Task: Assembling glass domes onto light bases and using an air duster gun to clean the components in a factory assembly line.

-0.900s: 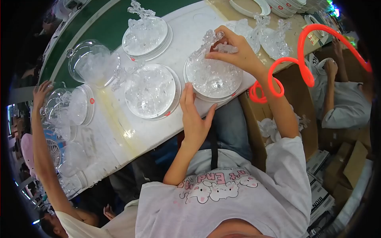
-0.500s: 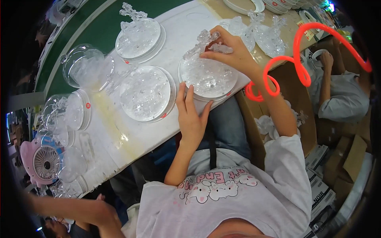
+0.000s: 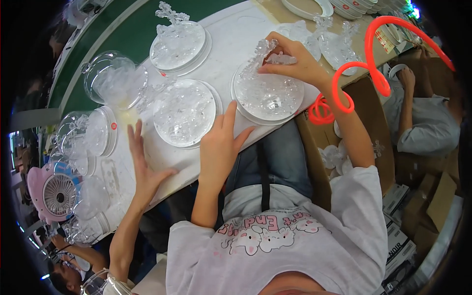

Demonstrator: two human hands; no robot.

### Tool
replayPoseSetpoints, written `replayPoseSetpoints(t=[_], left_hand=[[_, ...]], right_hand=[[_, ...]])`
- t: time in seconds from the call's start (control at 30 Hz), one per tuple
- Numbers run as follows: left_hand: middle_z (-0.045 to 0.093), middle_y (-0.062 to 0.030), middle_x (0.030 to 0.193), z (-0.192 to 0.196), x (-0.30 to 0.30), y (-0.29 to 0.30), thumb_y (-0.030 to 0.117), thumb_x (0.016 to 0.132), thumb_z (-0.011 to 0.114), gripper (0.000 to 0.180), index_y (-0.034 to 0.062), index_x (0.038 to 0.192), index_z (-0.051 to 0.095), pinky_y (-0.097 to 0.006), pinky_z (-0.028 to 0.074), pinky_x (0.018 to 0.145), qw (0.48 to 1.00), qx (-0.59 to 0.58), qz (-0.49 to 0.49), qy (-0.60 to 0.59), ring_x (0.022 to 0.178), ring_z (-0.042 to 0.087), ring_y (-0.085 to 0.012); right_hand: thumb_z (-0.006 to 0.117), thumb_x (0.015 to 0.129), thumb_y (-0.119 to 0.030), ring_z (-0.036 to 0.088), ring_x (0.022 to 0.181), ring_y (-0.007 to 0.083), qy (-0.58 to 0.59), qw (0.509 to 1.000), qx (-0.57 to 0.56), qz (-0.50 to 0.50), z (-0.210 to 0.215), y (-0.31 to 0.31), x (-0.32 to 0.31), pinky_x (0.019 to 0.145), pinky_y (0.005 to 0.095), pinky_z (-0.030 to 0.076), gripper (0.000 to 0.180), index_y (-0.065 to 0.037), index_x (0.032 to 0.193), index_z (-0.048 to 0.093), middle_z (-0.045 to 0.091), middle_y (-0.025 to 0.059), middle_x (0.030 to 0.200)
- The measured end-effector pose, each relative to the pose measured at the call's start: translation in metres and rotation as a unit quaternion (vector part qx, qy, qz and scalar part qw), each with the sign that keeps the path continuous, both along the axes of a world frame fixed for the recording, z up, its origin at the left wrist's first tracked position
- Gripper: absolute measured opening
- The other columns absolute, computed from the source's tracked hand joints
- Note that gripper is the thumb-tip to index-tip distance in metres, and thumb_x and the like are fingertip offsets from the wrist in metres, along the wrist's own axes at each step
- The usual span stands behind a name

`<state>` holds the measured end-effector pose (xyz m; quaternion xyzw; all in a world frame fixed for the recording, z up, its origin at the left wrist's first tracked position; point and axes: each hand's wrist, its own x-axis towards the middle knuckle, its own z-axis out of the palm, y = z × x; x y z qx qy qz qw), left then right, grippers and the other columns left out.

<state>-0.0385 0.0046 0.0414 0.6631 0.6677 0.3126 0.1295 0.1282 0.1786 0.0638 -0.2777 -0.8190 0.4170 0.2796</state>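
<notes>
My right hand (image 3: 295,63) pinches a clear plastic sprig-like figure (image 3: 265,47) that rises from the far edge of a round clear disc (image 3: 270,96). This disc is filled with a bubbly, crystal-like texture and sits on a white round base. My left hand (image 3: 218,152) is open, its fingers apart and pointing away from me. It lies between that disc and a similar round piece (image 3: 184,113) to the left, and its index fingertip is close to the near left rim of the disc I handle. Whether it touches the rim, I cannot tell.
Another person's open hand (image 3: 146,172) reaches over the white table (image 3: 236,29) from the left. Another round piece (image 3: 178,46) stands farther back. Clear domes (image 3: 115,81) line the left edge, near a pink fan (image 3: 56,194). A red coiled hose (image 3: 376,64) hangs above a cardboard box (image 3: 366,105).
My left hand has moved left and nearer to me, away from the disc's front. Another person's hand has come over the table at left. My right hand still pinches the figure.
</notes>
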Motion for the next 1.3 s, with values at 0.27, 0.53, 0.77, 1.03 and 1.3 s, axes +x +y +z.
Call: replayPoseSetpoints(t=[0.27, 0.53, 0.77, 1.03, 1.3], left_hand=[[0.047, -0.0085, 0.065, 0.001, -0.004, 0.008, 0.018, 0.071, 0.069, 0.051, 0.0119, 0.118, 0.05, -0.033, 0.04, 0.047, 0.998, -0.037, -0.036, 0.03, 0.051, 0.048, -0.0215], [0.049, -0.0106, 0.068, 0.01, -0.008, 0.027, 0.018, 0.073, 0.066, 0.036, 0.0113, 0.104, 0.049, -0.037, 0.043, 0.047, 0.989, -0.06, -0.074, 0.11, 0.058, 0.056, -0.0301], [0.053, -0.0123, 0.066, 0.013, -0.014, 0.041, 0.015, 0.069, 0.068, 0.033, 0.0085, 0.096, 0.051, -0.038, 0.042, 0.053, 0.986, -0.114, -0.124, -0.014, 0.058, 0.054, -0.0305], [0.05, -0.008, 0.07, 0.005, -0.011, 0.03, 0.014, 0.061, 0.075, 0.054, 0.008, 0.108, 0.05, -0.032, 0.042, 0.056, 0.976, -0.165, -0.048, -0.133, 0.059, 0.048, -0.0219], [0.007, -0.0299, 0.138, -0.021, 0.017, 0.0, 0.035, 0.05, 0.082, 0.119, -0.0047, 0.134, 0.008, -0.045, 0.019, 0.104, 0.991, 0.068, 0.011, -0.117, 0.129, 0.012, -0.043]], right_hand=[[0.071, 0.071, -0.015, 0.054, 0.075, 0.008, 0.009, 0.999, -0.033, 0.007, -0.001, 0.0, 0.001, 0.069, 0.0222, 0.042, 0.033, -0.005, 0.095, 0.051, 0.06, 0.0023, 0.079], [0.071, 0.072, -0.023, 0.058, 0.08, 0.0138, 0.015, 1.0, -0.02, 0.008, -0.008, 0.002, 0.001, 0.072, 0.0275, 0.046, 0.038, -0.007, 0.097, 0.048, 0.062, 0.0057, 0.08], [0.071, 0.072, -0.024, 0.058, 0.083, 0.0147, 0.022, 1.0, -0.002, 0.014, -0.01, 0.002, 0.003, 0.071, 0.0287, 0.049, 0.038, -0.007, 0.098, 0.048, 0.062, 0.0059, 0.081], [0.071, 0.071, -0.019, 0.057, 0.081, 0.0124, 0.028, 0.999, -0.026, 0.004, -0.008, 0.001, 0.001, 0.071, 0.0264, 0.046, 0.035, -0.006, 0.096, 0.049, 0.061, 0.0044, 0.081], [0.073, 0.068, -0.021, 0.063, 0.075, 0.0151, 0.01, 1.0, 0.008, -0.029, -0.016, -0.02, -0.038, 0.065, 0.0285, 0.047, 0.039, -0.007, 0.096, 0.049, 0.063, 0.006, 0.079]])
